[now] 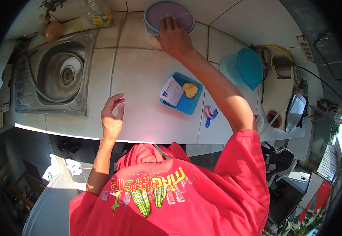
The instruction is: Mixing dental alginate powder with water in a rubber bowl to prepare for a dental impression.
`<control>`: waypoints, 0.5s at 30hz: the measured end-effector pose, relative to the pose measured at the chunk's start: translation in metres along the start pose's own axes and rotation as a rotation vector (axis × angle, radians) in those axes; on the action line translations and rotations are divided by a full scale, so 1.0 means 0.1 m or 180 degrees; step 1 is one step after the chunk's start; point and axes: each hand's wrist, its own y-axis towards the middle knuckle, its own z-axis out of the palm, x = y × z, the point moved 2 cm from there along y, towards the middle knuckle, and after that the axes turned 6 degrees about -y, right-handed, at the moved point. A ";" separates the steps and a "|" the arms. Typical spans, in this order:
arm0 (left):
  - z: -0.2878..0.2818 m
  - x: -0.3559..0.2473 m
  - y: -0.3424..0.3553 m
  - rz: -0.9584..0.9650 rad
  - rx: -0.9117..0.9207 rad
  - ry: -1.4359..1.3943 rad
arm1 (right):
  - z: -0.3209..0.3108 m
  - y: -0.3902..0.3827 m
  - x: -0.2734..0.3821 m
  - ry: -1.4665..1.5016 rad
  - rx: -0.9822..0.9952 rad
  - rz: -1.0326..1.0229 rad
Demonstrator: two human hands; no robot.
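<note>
My right hand (175, 36) lies with outstretched fingers on the purple-grey lid (178, 8) of a round tub (148, 27) at the far side of the counter. Over the counter, left of centre, my left hand (112, 117) hovers with thumb and fingers apart, holding nothing. Between the hands sits a blue plastic tray (186, 106). Inside it are a printed white card (172, 92) and a yellow lump (190, 90). Just right of it, a small blue-handled piece with a pink curved mass (209, 114), like a dental impression tray, rests on the tiles.
A steel sink (53, 78) with a grey hose (32, 80) is at the left. Bottles (99, 15) stand behind it. To the right are a tub with a turquoise lid (250, 69), a beige appliance (277, 88) and a power strip (305, 48) on the wall.
</note>
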 end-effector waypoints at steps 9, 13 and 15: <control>0.60 -0.19 0.99 0.0133 0.0351 -0.0984 | -0.59 -0.38 0.42 0.1173 -0.0400 0.0163; 0.81 -0.27 1.00 -0.0271 0.0118 -0.1173 | -0.74 -0.39 0.29 0.1926 -0.0506 0.0545; 0.86 -0.30 0.98 -0.0407 -0.0059 -0.1046 | -0.79 -0.36 0.18 0.2302 -0.0361 0.0761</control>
